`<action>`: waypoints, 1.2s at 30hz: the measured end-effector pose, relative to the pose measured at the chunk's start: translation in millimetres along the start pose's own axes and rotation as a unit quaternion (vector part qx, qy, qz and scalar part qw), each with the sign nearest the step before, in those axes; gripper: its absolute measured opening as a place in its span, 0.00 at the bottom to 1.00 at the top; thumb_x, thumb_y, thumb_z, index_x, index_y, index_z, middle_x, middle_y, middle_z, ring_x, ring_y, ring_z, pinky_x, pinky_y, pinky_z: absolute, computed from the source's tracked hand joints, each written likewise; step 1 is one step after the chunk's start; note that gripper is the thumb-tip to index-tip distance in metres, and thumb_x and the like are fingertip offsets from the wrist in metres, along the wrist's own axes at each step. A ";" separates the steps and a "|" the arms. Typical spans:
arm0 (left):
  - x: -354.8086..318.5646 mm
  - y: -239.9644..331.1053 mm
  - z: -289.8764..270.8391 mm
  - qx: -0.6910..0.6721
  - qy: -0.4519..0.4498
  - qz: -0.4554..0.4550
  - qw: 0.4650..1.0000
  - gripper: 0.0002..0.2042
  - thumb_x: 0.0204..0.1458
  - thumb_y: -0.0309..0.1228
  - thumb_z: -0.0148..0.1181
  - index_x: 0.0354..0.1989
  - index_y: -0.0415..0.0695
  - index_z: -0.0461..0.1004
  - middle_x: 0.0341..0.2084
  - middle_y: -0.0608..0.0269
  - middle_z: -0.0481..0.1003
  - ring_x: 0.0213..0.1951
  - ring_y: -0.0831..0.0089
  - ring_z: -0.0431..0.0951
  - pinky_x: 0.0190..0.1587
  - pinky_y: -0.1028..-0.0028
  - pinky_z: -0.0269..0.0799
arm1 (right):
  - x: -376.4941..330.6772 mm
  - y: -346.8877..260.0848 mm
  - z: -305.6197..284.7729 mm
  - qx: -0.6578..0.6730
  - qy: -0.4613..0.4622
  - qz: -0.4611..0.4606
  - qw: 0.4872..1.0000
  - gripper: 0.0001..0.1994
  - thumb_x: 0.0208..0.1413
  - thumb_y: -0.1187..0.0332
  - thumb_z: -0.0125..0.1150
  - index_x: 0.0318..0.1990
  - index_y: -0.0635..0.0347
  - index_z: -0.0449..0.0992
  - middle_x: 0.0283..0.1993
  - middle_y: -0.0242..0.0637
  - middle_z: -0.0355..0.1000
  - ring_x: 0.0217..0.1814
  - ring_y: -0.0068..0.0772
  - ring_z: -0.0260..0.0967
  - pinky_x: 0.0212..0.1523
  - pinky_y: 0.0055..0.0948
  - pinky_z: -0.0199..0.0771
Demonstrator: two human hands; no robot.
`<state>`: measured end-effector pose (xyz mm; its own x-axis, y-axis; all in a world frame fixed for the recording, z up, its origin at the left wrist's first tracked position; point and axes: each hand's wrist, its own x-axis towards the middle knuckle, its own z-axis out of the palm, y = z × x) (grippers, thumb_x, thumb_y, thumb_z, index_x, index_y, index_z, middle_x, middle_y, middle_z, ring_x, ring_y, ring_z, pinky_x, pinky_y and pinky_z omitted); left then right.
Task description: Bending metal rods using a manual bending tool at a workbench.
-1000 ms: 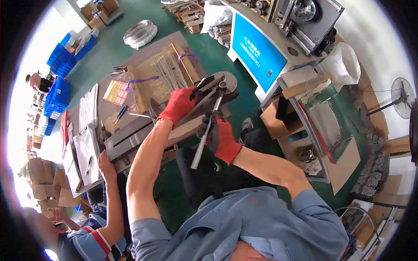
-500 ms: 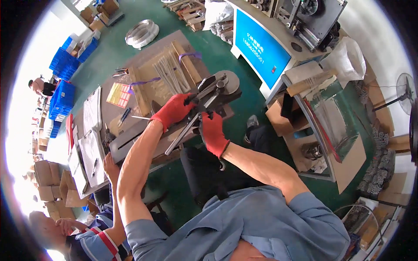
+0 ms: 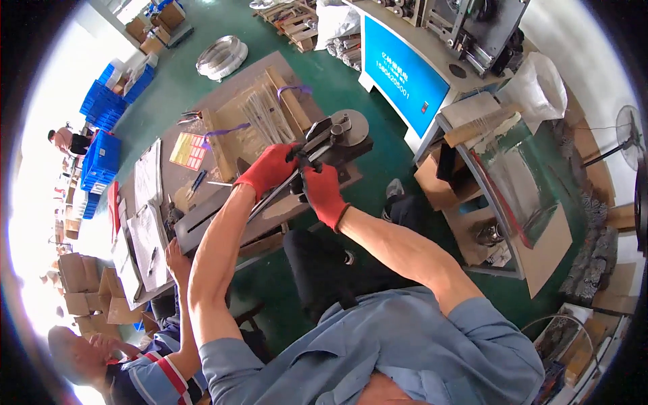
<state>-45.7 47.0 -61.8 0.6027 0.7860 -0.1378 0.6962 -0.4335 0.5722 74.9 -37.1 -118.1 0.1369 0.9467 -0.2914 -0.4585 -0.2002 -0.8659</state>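
My left hand (image 3: 271, 170), in a red glove with black fingertips, is closed at the near end of a bench-mounted metal fixture with a round disc (image 3: 351, 127). What its fingers hold is hidden. My right hand (image 3: 322, 193), gloved alike, is closed right beside it, its fingertips around the upper end of a long metal bar (image 3: 271, 201). That bar slants down to the left and passes behind my left forearm. Beyond my hands, thin metal rods (image 3: 268, 115) lie on a wooden-sided board. A short thin rod (image 3: 220, 183) pokes out left of my left wrist.
On the workbench (image 3: 260, 66) are pliers (image 3: 189, 117), a red-and-yellow card (image 3: 189, 150), a dark pen-like tool (image 3: 198, 179) and papers (image 3: 147, 229). Another person (image 3: 135, 371) sits at lower left, one hand on the bench edge. A blue-fronted machine (image 3: 403, 71) and a shelf (image 3: 503, 270) stand right.
The metal bar has swung left and up, toward the bench and my left forearm. My right hand has moved slightly up and left, closer to my left hand, which stays nearly in place.
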 end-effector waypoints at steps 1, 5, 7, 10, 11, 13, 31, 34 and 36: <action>-2.5 -0.7 3.6 0.002 -0.002 -0.001 1.000 0.16 0.50 0.29 0.52 0.48 0.40 0.73 0.37 0.38 0.74 0.45 0.43 0.73 0.47 0.57 0.69 | -0.2 -1.2 -2.2 -0.001 -0.003 0.024 1.000 0.14 0.59 0.60 0.55 0.31 0.64 0.75 0.23 0.32 0.72 0.21 0.22 0.64 0.19 0.29 0.62; 6.9 -1.0 7.6 0.021 0.049 0.033 0.998 0.16 0.50 0.29 0.52 0.47 0.40 0.73 0.38 0.38 0.74 0.45 0.44 0.73 0.46 0.57 0.69 | 12.6 4.8 -4.7 -0.026 0.006 -0.058 0.998 0.13 0.58 0.61 0.57 0.31 0.62 0.76 0.24 0.31 0.72 0.21 0.23 0.66 0.18 0.28 0.64; 1.1 -1.5 10.3 0.008 0.059 0.034 0.998 0.16 0.51 0.30 0.53 0.48 0.39 0.73 0.39 0.39 0.74 0.46 0.44 0.73 0.47 0.57 0.69 | 3.1 -0.2 -8.2 0.010 0.000 -0.005 1.000 0.11 0.57 0.61 0.57 0.32 0.61 0.76 0.24 0.31 0.72 0.22 0.23 0.67 0.18 0.28 0.64; -10.8 18.0 9.6 -0.002 0.055 -0.001 0.999 0.17 0.51 0.31 0.54 0.48 0.38 0.72 0.39 0.39 0.74 0.46 0.44 0.73 0.47 0.57 0.69 | -14.5 -19.8 -26.4 0.067 -0.049 0.033 0.996 0.09 0.55 0.63 0.58 0.35 0.59 0.77 0.29 0.31 0.73 0.25 0.23 0.69 0.20 0.26 0.66; -17.8 9.2 15.7 -0.009 0.082 0.011 0.997 0.18 0.51 0.31 0.55 0.50 0.38 0.71 0.39 0.39 0.74 0.46 0.44 0.73 0.47 0.57 0.69 | -22.5 -25.4 -37.8 0.091 -0.099 0.039 0.990 0.09 0.55 0.64 0.58 0.36 0.60 0.77 0.31 0.32 0.74 0.27 0.24 0.70 0.23 0.26 0.68; -21.3 14.5 31.9 -0.015 0.113 0.010 0.993 0.18 0.51 0.31 0.56 0.51 0.38 0.70 0.39 0.39 0.74 0.46 0.46 0.74 0.47 0.58 0.70 | -24.9 -25.5 -68.9 0.051 -0.103 -0.028 0.993 0.11 0.55 0.63 0.58 0.38 0.60 0.77 0.34 0.34 0.74 0.30 0.25 0.70 0.30 0.28 0.70; -11.5 -105.3 -134.2 0.579 0.100 0.165 0.792 0.23 0.40 0.24 0.56 0.49 0.60 0.73 0.34 0.67 0.71 0.43 0.65 0.72 0.54 0.62 0.64 | 56.2 -180.5 -200.0 -0.736 -0.099 -0.232 0.629 0.14 0.53 0.62 0.58 0.46 0.55 0.73 0.35 0.46 0.75 0.38 0.50 0.73 0.37 0.48 0.71; 17.1 -117.6 -124.1 0.547 0.080 0.251 0.795 0.21 0.42 0.24 0.55 0.47 0.60 0.73 0.32 0.69 0.70 0.42 0.66 0.71 0.54 0.62 0.64 | 62.7 -178.9 -203.9 -0.730 -0.090 -0.280 0.617 0.14 0.52 0.63 0.59 0.45 0.55 0.73 0.35 0.45 0.75 0.40 0.51 0.73 0.39 0.48 0.71; 38.5 -121.4 -109.4 0.574 0.040 0.234 0.784 0.20 0.44 0.26 0.53 0.48 0.59 0.72 0.35 0.68 0.71 0.47 0.64 0.71 0.57 0.60 0.62 | 64.5 -180.4 -205.9 -0.723 -0.103 -0.285 0.620 0.14 0.52 0.63 0.59 0.45 0.55 0.73 0.36 0.45 0.75 0.40 0.50 0.73 0.40 0.48 0.71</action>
<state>-149.6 178.1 -48.2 0.9027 0.4270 -0.0520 0.3257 -0.7575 -0.5658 347.3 8.1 -64.4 -0.2686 0.9499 0.1600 0.9012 0.3064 -0.3064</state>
